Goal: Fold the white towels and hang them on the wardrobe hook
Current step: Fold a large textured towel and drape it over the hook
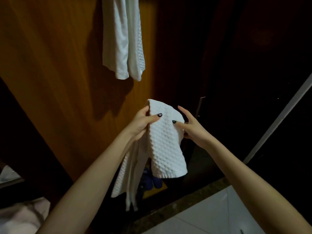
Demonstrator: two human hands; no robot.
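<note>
While both hands held it up in front of the wardrobe, the towel (166,142) hung in the air, folded over at the top, its waffle side toward the camera. The left hand (143,123) gripped the towel's upper left edge, the dark-nailed thumb laid across the front and the fingers curled behind. The right hand (192,128) pinched the right edge: the thumb pressed on the front, the lower fingers were tucked behind, and the forefinger stuck out straight past the fold. The front layer ended in a square hem at the right, while longer layers trailed lower at the left, under the left forearm.

Well above, and apart from it, two hung towels (121,39) lay side by side, touching, against the wood panel (50,68); the left one looked smooth, the right one waffled. Their tops ran off the upper edge, so what held them could not be told.

Dark blue things (156,182) showed just below the towel's hem. A metal handle (200,105) stood on the dark panel right of the hands. White floor (211,217) filled the lower right corner, and a pale cloth (20,217) the lower left.
</note>
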